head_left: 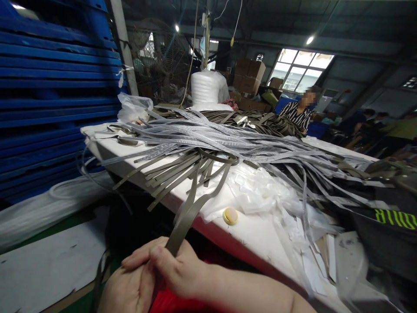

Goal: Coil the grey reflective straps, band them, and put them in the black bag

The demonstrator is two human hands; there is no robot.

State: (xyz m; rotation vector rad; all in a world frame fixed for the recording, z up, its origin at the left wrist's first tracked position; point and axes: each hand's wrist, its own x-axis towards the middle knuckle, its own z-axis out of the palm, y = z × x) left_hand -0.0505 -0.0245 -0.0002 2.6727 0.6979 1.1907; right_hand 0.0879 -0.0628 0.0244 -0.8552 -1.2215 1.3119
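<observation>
Held strap (181, 227): condition and location

The strap is flat, smooth and olive-grey, with a dull sheen. It runs from the hands, in front of the table (260, 234), up over the near edge. Above the grip it divides into two strands, which appear to meet in a bend at the pile. The right hand (180, 269) pinches the strap between thumb and fingers. The left hand (130, 282) is curled against it; whether it also grips the strap cannot be told.

Other straps (172, 174) of similar colour project from the pile, ends toward the near edge. Translucent strips (211, 137) lie across them; whether these are filled sleeves is unclear.

Containers: a clear bag (134, 106) sits crumpled at the far left corner; its contents cannot be made out. Cartons (249, 74) are stacked behind the table, their contents hidden. A yellow-rimmed disc (230, 216) lies near the front edge.
</observation>
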